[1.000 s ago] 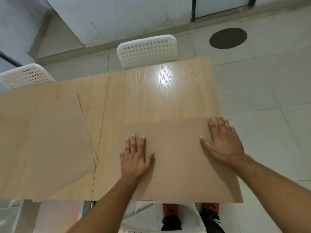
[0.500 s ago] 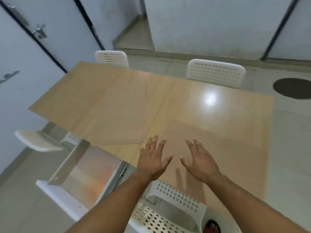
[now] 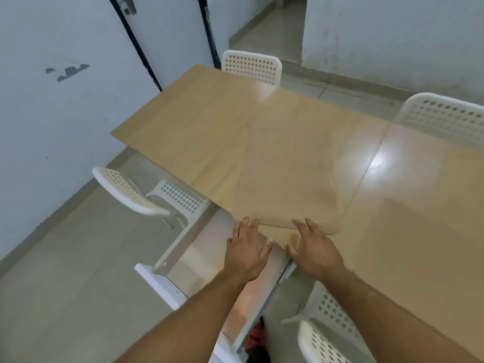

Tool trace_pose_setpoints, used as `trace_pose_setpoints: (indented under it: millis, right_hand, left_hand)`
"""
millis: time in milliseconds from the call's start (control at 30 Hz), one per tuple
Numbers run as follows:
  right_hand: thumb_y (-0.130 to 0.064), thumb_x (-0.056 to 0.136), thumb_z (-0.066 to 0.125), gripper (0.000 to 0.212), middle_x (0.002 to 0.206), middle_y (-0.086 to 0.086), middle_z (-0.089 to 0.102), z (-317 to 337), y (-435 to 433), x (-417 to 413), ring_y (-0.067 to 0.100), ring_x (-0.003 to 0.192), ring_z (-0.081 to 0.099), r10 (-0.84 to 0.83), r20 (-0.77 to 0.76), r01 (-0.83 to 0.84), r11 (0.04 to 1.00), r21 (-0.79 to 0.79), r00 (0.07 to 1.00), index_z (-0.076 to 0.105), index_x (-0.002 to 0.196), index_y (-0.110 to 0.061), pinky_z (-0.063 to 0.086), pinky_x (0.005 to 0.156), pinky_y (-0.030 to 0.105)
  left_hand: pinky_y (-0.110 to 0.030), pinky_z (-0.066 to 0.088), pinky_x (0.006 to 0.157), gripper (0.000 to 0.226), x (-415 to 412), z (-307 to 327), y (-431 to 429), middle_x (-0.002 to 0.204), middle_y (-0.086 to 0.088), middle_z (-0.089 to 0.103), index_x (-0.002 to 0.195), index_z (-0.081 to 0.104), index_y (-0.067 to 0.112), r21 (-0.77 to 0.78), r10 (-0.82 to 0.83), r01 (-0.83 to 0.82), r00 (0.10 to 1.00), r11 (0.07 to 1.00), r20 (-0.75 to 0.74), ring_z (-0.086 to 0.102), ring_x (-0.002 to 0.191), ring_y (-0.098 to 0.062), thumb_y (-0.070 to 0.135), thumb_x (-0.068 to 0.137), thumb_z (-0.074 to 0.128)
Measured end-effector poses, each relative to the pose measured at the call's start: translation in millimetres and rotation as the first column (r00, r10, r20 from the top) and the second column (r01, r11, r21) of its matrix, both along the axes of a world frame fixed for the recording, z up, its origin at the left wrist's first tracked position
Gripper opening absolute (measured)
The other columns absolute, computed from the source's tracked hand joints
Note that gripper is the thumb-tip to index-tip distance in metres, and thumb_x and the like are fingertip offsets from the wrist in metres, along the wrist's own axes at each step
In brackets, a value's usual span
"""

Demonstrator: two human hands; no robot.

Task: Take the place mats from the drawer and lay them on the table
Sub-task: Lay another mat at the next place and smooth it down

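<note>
— What's happening nearest us?

— The drawer (image 3: 209, 268) is hanging open under the table (image 3: 199, 121), and both hands are reaching over it. The left hand (image 3: 246, 254) and right hand (image 3: 313, 251) are spreading their fingers flat, gripping nothing.

— Reaching for what?

— The place mat (image 3: 296, 174) lying just beyond, its near corner overhanging the table's edge. I'm guessing they're squaring it up. Another mat (image 3: 408, 244) is lying to the right.

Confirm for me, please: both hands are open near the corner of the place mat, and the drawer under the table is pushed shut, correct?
Not quite: in the head view the drawer is pulled open. The left hand and right hand are indeed open by the place mat corner.
</note>
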State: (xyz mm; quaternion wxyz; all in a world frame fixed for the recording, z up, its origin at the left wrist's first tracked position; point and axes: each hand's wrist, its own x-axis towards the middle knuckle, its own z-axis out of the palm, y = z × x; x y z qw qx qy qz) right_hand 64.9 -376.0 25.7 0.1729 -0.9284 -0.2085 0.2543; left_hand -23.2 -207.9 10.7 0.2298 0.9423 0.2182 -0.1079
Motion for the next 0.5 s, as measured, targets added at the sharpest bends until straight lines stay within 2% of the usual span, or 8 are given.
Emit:
trace_pose_setpoints:
  millis: [167, 300, 367, 400, 467, 500]
  right_hand:
    - [-0.049, 0.094, 0.051, 0.068, 0.163, 0.010, 0.025, -26.3, 72.4, 2.6, 0.026, 0.151, 0.020, 0.045, -0.005, -0.045, 0.998, -0.046, 0.999, 0.028, 0.154, -0.026, 0.024, 0.119, 0.037]
    - [-0.057, 0.091, 0.048, 0.065, 0.157, 0.007, 0.033, -46.2, 113.4, 5.3, 0.028, 0.147, 0.026, 0.093, 0.123, -0.079, 0.990, -0.115, 0.988, 0.036, 0.147, -0.028, 0.031, 0.114, 0.044]
    - [-0.061, 0.088, 0.050, 0.065, 0.156, 0.006, 0.033, -49.3, 128.3, 7.3, 0.028, 0.146, 0.027, 0.075, 0.171, -0.053, 0.990, -0.130, 0.983, 0.040, 0.144, -0.031, 0.031, 0.111, 0.046]
    - [-0.063, 0.087, 0.050, 0.064, 0.154, 0.006, 0.034, -50.8, 134.1, 7.9, 0.029, 0.145, 0.028, 0.066, 0.195, -0.039, 0.990, -0.136, 0.979, 0.041, 0.142, -0.032, 0.031, 0.110, 0.047]
    - [-0.065, 0.087, 0.051, 0.060, 0.151, 0.006, 0.035, -51.9, 141.5, 7.4, 0.029, 0.141, 0.029, 0.029, 0.235, 0.005, 0.990, -0.141, 0.971, 0.043, 0.139, -0.035, 0.031, 0.108, 0.047]
    - [-0.065, 0.087, 0.051, 0.058, 0.150, 0.006, 0.037, -51.4, 143.1, 7.0, 0.030, 0.140, 0.031, 0.005, 0.249, 0.030, 0.990, -0.136, 0.968, 0.045, 0.137, -0.036, 0.031, 0.107, 0.047]
  left_hand:
    - [-0.046, 0.026, 0.116, 0.069, 0.3, -22.0, 47.1, 0.163, -0.007, 0.020, 0.155, 0.022, 0.014, -0.116, 0.104, -0.104, 0.995, 0.988, -0.006, 0.016, 0.149, -0.024, 0.055, 0.101, 0.035]
    - [-0.039, 0.025, 0.117, 0.063, 3.3, -37.1, 64.2, 0.162, -0.004, 0.025, 0.155, 0.025, 0.014, -0.239, 0.193, -0.187, 0.981, 0.953, -0.001, 0.022, 0.148, -0.022, 0.046, 0.102, 0.038]
    - [-0.034, 0.030, 0.117, 0.055, 9.3, -41.5, 69.2, 0.158, -0.001, 0.033, 0.154, 0.032, 0.015, -0.377, 0.281, -0.261, 0.960, 0.889, -0.002, 0.034, 0.143, -0.019, 0.036, 0.103, 0.041]
    - [-0.033, 0.036, 0.114, 0.052, 12.4, -41.5, 71.0, 0.154, 0.000, 0.040, 0.152, 0.036, 0.017, -0.467, 0.349, -0.314, 0.937, 0.826, -0.013, 0.044, 0.136, -0.017, 0.029, 0.102, 0.044]
    - [-0.031, 0.047, 0.105, 0.049, 16.3, -38.6, 75.0, 0.145, 0.002, 0.051, 0.148, 0.045, 0.020, -0.610, 0.450, -0.384, 0.892, 0.693, -0.049, 0.057, 0.119, -0.010, 0.021, 0.099, 0.046]
    - [-0.029, 0.052, 0.099, 0.048, 17.1, -36.3, 76.2, 0.140, 0.001, 0.055, 0.145, 0.048, 0.021, -0.638, 0.472, -0.391, 0.880, 0.663, -0.048, 0.061, 0.109, -0.007, 0.018, 0.098, 0.047]
